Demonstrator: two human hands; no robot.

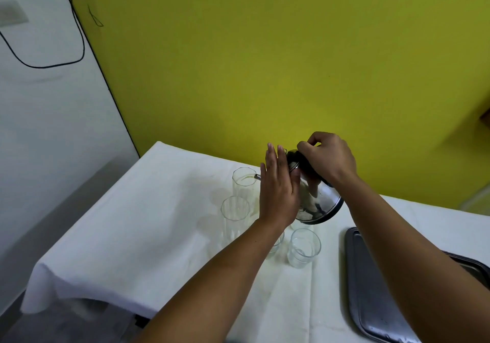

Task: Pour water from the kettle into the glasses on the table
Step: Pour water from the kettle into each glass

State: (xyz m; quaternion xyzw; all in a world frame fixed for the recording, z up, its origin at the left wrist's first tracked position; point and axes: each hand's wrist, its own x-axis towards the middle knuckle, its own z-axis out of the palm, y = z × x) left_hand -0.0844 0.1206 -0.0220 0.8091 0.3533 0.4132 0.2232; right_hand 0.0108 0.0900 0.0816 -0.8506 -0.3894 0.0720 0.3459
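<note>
So right hand (331, 157) grips the tipped kettle (318, 204), flat open left hand (278, 196) steadying it, spout over the glass (244, 183) nearest the table's (132, 223) far edge; other glasses look unfilled.

One head-worn camera looks forward and down. It sits close above a table (148, 223), facing a yellow wall (265, 64).

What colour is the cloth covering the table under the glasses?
White, plain with no pattern; the tablecloth shows clearly in the head view.
</note>
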